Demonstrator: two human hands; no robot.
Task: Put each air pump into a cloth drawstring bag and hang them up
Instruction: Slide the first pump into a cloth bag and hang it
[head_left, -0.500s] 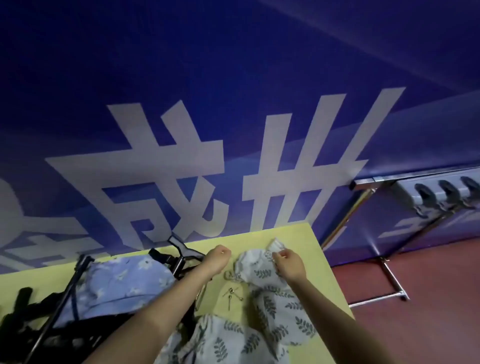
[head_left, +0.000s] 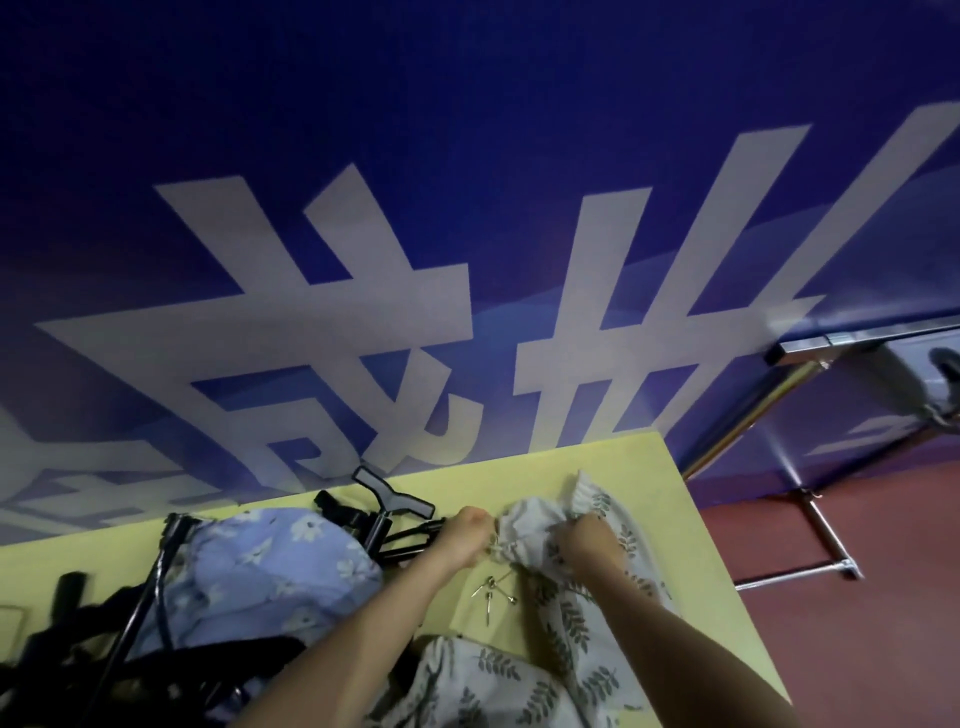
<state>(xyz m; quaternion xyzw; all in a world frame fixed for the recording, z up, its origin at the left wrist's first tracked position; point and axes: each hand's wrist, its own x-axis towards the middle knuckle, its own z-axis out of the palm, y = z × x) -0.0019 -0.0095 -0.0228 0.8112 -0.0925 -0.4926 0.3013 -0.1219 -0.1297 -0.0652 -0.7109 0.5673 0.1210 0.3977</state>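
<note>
A white drawstring bag with a green leaf print (head_left: 582, 613) lies on the yellow table (head_left: 691, 582). My right hand (head_left: 587, 540) bunches its gathered mouth. My left hand (head_left: 462, 538) pinches the same bag's cord at the mouth's left edge. Black air pumps (head_left: 384, 512) with T-handles lie in a pile to the left. A blue floral bag (head_left: 270, 566) rests over that pile. A second leaf-print bag (head_left: 483, 675) lies at the near edge.
A few small metal inflating needles (head_left: 491, 597) lie on the table between my arms. A metal hanging rack (head_left: 815, 525) with hooks stands at the right over a red floor. A blue banner wall rises behind the table.
My hands have come closer together. The right hand now bunches the bag's mouth instead of pinching its top corner, and the left hand has reached the cord. The view shifted right.
</note>
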